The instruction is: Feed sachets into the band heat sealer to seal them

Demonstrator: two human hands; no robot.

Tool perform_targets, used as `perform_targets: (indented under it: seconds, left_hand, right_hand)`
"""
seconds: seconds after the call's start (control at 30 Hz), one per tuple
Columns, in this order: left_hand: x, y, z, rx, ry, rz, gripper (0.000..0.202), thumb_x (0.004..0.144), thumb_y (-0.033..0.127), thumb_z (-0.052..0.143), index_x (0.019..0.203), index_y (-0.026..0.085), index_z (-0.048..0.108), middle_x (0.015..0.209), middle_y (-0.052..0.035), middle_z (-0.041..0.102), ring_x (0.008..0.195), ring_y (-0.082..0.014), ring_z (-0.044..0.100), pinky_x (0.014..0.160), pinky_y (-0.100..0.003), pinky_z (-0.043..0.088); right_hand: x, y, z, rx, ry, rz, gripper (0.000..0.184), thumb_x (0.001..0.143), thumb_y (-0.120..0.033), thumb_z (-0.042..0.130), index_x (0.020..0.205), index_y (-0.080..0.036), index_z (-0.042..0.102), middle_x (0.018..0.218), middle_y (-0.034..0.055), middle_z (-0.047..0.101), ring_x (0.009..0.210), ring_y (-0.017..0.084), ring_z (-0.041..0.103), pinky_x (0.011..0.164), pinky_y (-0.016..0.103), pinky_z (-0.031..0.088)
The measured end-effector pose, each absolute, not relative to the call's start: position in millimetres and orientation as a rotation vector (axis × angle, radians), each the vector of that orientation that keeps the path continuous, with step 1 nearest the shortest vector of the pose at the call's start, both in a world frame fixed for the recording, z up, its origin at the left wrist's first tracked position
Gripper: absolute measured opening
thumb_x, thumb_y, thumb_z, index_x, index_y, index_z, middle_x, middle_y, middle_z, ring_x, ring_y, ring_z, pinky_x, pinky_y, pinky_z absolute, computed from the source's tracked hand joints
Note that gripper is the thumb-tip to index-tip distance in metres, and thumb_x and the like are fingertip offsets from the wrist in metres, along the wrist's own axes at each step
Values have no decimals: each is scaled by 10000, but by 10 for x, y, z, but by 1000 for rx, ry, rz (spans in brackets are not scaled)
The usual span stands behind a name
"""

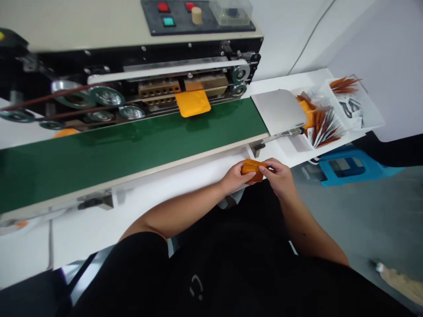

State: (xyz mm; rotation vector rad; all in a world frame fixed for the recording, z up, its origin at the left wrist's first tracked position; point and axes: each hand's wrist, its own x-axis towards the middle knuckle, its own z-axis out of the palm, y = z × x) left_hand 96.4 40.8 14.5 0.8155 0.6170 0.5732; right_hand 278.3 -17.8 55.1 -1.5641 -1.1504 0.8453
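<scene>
Low in front of my body, my left hand point(237, 177) grips a small stack of orange pouches point(253, 169), thumb on top. From the other side my right hand point(279, 175) pinches the same pouches at their right edge. Beyond my hands runs the green belt point(148, 141) of a band sealing machine point(99, 26). One yellow-orange pouch point(193, 103) hangs from the sealer's jaws over the belt, apart from both hands. Farther left, part of another orange pouch point(66, 132) shows behind the belt's far edge.
A metal plate point(280, 112) extends the belt's right end. Past it, a white bin point(307, 143) holds many orange and silver pouches, beside a white tray point(373, 116). A blue stool point(363, 165) stands on the floor at right. Control buttons point(168, 21) sit on the machine's top.
</scene>
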Motion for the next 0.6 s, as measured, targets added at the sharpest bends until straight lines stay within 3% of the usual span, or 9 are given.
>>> perform_targets:
  seconds: [0.43, 0.6]
  left_hand:
    - [970, 422, 143, 828, 619, 585, 688, 785, 468, 947, 1317, 139, 662, 1261, -167, 761, 1041, -271, 786, 836, -363, 668]
    - [975, 422, 149, 815, 614, 600, 671, 759, 492, 959, 1242, 131, 664, 1179, -141, 773, 1001, -258, 784, 801, -340, 664]
  right_hand:
    - [2688, -141, 589, -1408, -742, 984, 160, 766, -352, 889, 787, -218, 804, 784, 12, 696, 711, 129, 587, 643, 260, 473]
    - [2720, -102, 573, -1342, -489, 1100, 267, 676, -386, 953, 775, -220, 768, 822, 21, 731, 766, 165, 669, 667, 287, 553]
